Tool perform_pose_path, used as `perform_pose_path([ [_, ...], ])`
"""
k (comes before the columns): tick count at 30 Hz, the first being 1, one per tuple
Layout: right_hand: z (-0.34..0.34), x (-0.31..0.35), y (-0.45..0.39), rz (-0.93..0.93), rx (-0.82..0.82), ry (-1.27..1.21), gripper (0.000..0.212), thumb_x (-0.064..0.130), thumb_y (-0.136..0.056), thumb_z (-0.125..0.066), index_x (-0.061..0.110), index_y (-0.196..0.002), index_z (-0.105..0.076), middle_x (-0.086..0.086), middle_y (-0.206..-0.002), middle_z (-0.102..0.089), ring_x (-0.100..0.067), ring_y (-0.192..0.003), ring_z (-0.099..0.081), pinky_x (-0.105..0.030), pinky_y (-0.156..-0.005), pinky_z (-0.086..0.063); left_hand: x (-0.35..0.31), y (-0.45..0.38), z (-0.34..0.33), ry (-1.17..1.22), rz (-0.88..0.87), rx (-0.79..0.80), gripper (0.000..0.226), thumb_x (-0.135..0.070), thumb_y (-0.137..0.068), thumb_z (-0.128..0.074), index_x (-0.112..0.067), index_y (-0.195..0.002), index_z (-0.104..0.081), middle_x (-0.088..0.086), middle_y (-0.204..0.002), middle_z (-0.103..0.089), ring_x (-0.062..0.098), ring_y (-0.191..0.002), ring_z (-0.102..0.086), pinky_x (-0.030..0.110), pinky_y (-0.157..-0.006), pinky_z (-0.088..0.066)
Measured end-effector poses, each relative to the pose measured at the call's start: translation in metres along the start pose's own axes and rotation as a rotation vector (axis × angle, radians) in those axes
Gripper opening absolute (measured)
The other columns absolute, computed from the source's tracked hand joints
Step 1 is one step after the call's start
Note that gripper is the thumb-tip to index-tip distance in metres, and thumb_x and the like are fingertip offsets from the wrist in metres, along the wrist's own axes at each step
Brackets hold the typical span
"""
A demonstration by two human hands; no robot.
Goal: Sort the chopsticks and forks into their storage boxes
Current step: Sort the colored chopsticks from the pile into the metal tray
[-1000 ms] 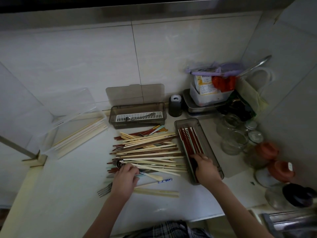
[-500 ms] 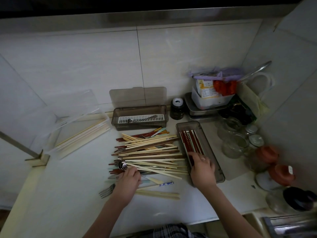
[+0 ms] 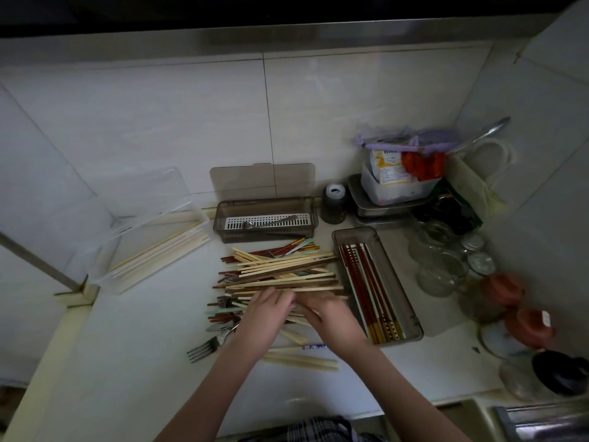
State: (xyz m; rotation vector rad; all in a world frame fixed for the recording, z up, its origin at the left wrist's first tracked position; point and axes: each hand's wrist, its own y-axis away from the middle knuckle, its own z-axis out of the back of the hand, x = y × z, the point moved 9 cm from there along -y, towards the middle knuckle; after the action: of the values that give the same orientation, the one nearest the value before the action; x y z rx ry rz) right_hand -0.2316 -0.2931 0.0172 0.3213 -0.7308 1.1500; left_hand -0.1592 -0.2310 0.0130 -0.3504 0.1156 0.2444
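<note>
A mixed pile of pale and dark chopsticks [image 3: 280,272] lies in the middle of the white counter. My left hand [image 3: 264,317] rests on its near edge with fingers reaching forward. My right hand [image 3: 334,320] meets it from the right, fingertips in the pile; blur hides its grip. A fork [image 3: 204,347] lies left of my left wrist. The grey box [image 3: 412,317] on the right holds red chopsticks [image 3: 366,282]. A second grey box [image 3: 223,215] at the back holds a white grate and a spoon. A clear box [image 3: 105,269] on the left holds pale chopsticks [image 3: 165,250].
Glass jars [image 3: 443,260] and red-lidded pots [image 3: 506,288] crowd the right side. A steel tray with a plastic tub [image 3: 395,193] and a dark bottle [image 3: 333,202] stand at the back. A sink edge [image 3: 541,422] shows at bottom right. Loose pale chopsticks [image 3: 299,362] lie near the front.
My right hand has left the grey box of red chopsticks and moved left onto the pile, next to my left hand. My left hand has reached a little further right.
</note>
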Motion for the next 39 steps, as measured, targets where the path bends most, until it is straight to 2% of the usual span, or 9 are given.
perform_pose_path([
  [6,0.029,-0.022,-0.006,-0.126,-0.116,0.009,0.018,0.01,-0.09,-0.06,0.011,-0.104,-0.072,-0.003,-0.098,-0.071,-0.016,-0.091,-0.063,-0.028,-0.084,-0.05,0.012,-0.007,0.008,0.13,0.106,-0.005,0.013,-0.032,-0.089,-0.05,-0.02,-0.089,-0.054,-0.006,-0.081,-0.063,0.015,-0.079,-0.059,0.029,-0.069,-0.045],
  [12,0.097,-0.093,0.043,-0.491,-0.434,0.067,0.019,0.016,-0.096,-0.05,0.014,-0.106,-0.067,0.003,-0.092,-0.065,-0.013,-0.08,-0.06,-0.023,-0.071,-0.045,0.098,0.039,0.001,0.284,0.652,-0.04,0.025,-0.024,-0.089,-0.059,-0.011,-0.109,-0.051,0.007,-0.095,-0.063,0.027,-0.085,-0.061,0.034,-0.072,-0.048],
  [16,0.08,-0.125,0.068,-0.658,-0.254,0.227,0.025,0.017,-0.095,-0.048,0.015,-0.117,-0.06,-0.01,-0.096,-0.065,-0.019,-0.076,-0.06,-0.03,-0.065,-0.048,0.111,0.067,-0.01,0.231,0.706,0.003,0.014,-0.017,-0.088,-0.06,-0.009,-0.099,-0.056,0.012,-0.09,-0.064,0.032,-0.082,-0.059,0.036,-0.069,-0.045],
  [22,0.045,-0.128,0.055,-0.689,0.061,0.474,0.057,0.015,-0.094,-0.043,0.025,-0.147,-0.026,-0.006,-0.131,-0.052,-0.024,-0.117,-0.051,-0.037,-0.099,-0.043,0.103,0.086,-0.028,0.244,0.663,0.083,0.024,-0.015,-0.079,-0.069,-0.01,-0.101,-0.059,0.011,-0.093,-0.065,0.035,-0.083,-0.059,0.038,-0.07,-0.048],
  [24,0.038,-0.136,0.055,-0.709,0.074,0.41,0.05,0.014,-0.093,-0.042,0.022,-0.143,-0.038,-0.004,-0.146,-0.037,-0.027,-0.128,-0.039,-0.041,-0.102,-0.041,0.103,0.091,-0.029,0.289,0.665,0.074,0.029,-0.015,-0.08,-0.07,-0.011,-0.107,-0.059,0.01,-0.098,-0.064,0.033,-0.087,-0.059,0.038,-0.073,-0.048],
  [28,0.048,-0.118,0.053,-0.58,-0.219,0.338,0.041,0.006,-0.088,-0.051,0.015,-0.127,-0.057,-0.008,-0.136,-0.049,-0.032,-0.118,-0.048,-0.047,-0.096,-0.045,0.103,0.1,-0.031,0.3,0.679,0.102,0.043,-0.006,-0.077,-0.069,-0.013,-0.118,-0.058,0.01,-0.109,-0.064,0.032,-0.097,-0.059,0.039,-0.081,-0.048],
  [32,0.046,-0.058,0.045,-0.227,-0.424,0.404,0.039,-0.005,-0.071,-0.069,0.014,-0.105,-0.067,-0.007,-0.108,-0.063,-0.028,-0.098,-0.058,-0.043,-0.084,-0.047,0.105,0.107,-0.027,0.279,0.684,0.088,0.026,-0.003,-0.076,-0.067,-0.013,-0.1,-0.06,0.009,-0.093,-0.065,0.031,-0.086,-0.058,0.035,-0.07,-0.044],
  [35,0.004,-0.03,0.028,-0.08,-0.149,0.341,0.032,-0.003,-0.079,-0.06,0.019,-0.1,-0.067,0.0,-0.1,-0.067,-0.018,-0.093,-0.061,-0.037,-0.083,-0.051,0.106,0.108,-0.025,0.281,0.659,0.059,0.019,-0.005,-0.081,-0.065,-0.013,-0.097,-0.061,0.008,-0.091,-0.065,0.03,-0.084,-0.058,0.035,-0.07,-0.044],
  [39,-0.074,-0.026,0.029,-0.149,0.366,0.091,0.039,0.008,-0.091,-0.046,0.021,-0.124,-0.06,-0.001,-0.127,-0.06,-0.019,-0.116,-0.052,-0.029,-0.098,-0.042,0.115,0.105,-0.019,0.259,0.71,0.031,0.016,-0.008,-0.077,-0.07,-0.01,-0.09,-0.06,0.007,-0.088,-0.062,0.031,-0.085,-0.056,0.037,-0.069,-0.045],
])
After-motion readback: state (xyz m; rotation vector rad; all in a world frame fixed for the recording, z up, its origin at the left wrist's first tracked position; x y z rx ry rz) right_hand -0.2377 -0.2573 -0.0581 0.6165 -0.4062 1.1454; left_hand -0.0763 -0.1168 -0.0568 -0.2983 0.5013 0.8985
